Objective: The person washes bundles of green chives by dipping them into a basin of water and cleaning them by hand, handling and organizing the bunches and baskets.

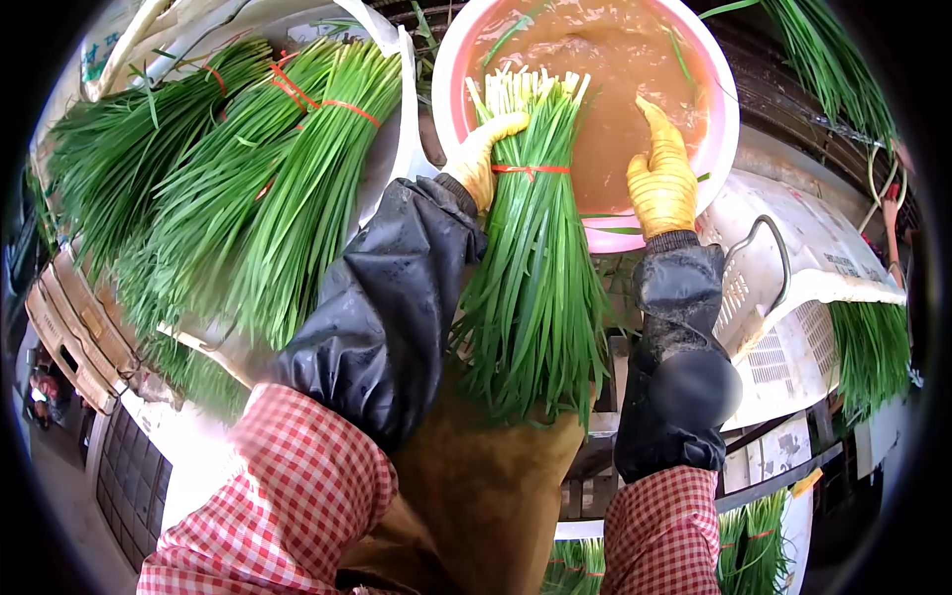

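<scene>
My left hand [483, 157], in a yellow glove, is closed around the side of a bunch of garlic chives [534, 258] near its red tie [532, 170]. The pale cut ends point away from me, over a pink-and-white basin [448, 89], while the green leaves hang toward my lap. Brown, cloudy water [605, 109] with a few loose leaves fills the basin. Over the basin's right side is my right hand [662, 178], also yellow-gloved, its fingers stretched out and nothing in them. A gap separates it from the bunch.
Several tied chive bunches [297, 188] are piled in a white container [409, 109] on the left. A white plastic crate [773, 297] stands at right, close to my right forearm. More chives [828, 59] lie at upper right, and further bunches [759, 540] at lower right.
</scene>
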A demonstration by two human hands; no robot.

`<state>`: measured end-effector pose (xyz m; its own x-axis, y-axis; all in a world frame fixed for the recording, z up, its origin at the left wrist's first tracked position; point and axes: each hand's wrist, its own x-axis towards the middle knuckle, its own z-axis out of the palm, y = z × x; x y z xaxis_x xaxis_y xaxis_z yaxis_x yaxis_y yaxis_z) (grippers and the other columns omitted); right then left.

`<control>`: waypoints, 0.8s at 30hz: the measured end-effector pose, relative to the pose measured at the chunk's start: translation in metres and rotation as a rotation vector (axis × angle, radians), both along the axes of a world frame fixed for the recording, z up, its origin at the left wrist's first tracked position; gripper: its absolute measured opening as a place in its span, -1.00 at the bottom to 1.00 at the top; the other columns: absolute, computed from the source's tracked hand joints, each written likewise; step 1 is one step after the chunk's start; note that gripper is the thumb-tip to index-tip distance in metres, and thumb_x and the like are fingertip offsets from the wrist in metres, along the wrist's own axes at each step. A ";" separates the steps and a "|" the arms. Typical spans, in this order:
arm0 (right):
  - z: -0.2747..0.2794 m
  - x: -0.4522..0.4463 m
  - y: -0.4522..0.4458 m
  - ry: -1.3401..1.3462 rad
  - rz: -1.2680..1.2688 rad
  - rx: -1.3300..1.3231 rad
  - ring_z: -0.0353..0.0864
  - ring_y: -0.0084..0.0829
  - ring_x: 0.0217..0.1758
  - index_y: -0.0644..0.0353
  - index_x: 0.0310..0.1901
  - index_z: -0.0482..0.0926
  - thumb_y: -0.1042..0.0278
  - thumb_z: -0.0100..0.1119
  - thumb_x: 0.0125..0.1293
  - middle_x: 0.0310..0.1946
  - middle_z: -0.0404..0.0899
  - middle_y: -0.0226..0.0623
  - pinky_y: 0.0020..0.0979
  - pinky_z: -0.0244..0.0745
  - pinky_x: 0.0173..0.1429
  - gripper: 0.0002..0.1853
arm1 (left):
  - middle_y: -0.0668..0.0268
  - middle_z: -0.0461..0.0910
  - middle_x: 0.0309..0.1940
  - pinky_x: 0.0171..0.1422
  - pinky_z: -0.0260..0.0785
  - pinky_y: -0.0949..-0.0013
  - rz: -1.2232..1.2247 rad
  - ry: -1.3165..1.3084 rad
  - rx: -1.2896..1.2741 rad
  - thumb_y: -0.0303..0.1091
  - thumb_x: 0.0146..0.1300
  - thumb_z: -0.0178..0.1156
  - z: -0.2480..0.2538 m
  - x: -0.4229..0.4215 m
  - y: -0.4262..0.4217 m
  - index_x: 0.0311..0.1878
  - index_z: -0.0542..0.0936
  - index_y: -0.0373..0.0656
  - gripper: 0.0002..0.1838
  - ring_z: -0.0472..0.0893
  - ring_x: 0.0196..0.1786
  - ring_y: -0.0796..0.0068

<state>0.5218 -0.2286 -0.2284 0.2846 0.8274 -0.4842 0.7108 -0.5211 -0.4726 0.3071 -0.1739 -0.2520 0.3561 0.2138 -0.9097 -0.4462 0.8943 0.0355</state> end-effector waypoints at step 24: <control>-0.044 0.006 0.072 -0.108 -0.042 -0.092 0.31 -0.05 0.35 0.13 0.38 0.24 -0.12 0.22 0.11 0.28 0.33 0.08 -0.23 0.18 0.39 -0.16 | 0.24 0.55 -0.07 0.08 0.38 0.33 -0.261 0.470 0.421 -0.42 0.11 0.28 -0.032 0.022 -0.014 0.21 0.31 -0.22 -0.41 0.53 -0.05 0.39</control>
<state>0.5279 -0.1565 -0.2719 0.3725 0.7669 -0.5226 0.7316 -0.5891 -0.3432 0.3290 -0.1875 -0.2843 0.0313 0.5441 -0.8385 -0.0703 0.8380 0.5412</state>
